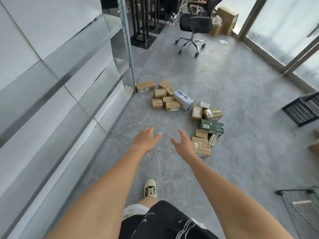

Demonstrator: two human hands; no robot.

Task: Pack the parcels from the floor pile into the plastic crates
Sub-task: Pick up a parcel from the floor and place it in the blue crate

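A pile of several small cardboard parcels [165, 99] lies on the grey floor ahead, with a white and blue box [183, 99] and a green box [212, 126] among them. Both my arms reach forward above the floor. My left hand [145, 139] is open with fingers spread, holding nothing. Short of the nearest taped parcel [202, 149], my right hand [183, 144] is open too and partly covers that parcel's left side. A black plastic crate [302, 111] stands at the right edge.
A metal shelf unit [127, 49] runs along the left. A black office chair [195, 26] and larger cartons [224, 19] stand at the back. A black wire basket [300, 209] sits at the lower right. Glass doors line the right side. My shoe [150, 188] is on the floor.
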